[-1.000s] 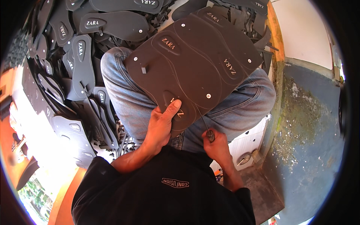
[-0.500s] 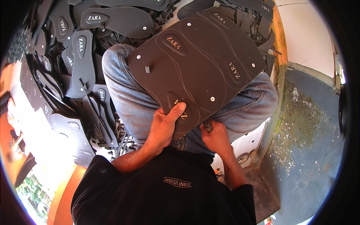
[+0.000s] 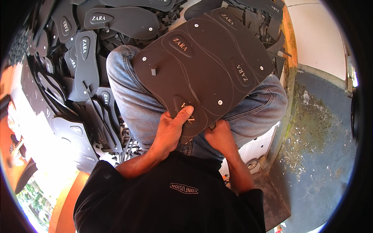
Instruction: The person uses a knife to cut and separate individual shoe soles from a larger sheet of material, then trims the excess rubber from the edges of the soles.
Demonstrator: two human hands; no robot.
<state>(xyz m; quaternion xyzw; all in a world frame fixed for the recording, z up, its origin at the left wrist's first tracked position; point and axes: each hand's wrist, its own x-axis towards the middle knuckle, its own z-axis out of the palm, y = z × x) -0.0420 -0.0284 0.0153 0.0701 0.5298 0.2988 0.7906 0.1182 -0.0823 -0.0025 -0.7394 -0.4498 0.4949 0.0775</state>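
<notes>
Head view showed a dark foam sheet lying tilted across my lap, resting on both thighs of my blue jeans, its surface scored with sandal-sole outlines, oval printed labels and a few small pale studs. My left hand held the sheet's near edge, thumb pressed flat on top over one label and the fingers curled underneath, so it was clamped on the sheet. My right hand sat just beside it at the same near edge, fingers bunched closed against the sheet's rim; whether they pinched the foam or a small tool I could not tell. A heap of cut-out black soles lay piled to my left and ahead. Bare grey-blue floor stretched to my right.
</notes>
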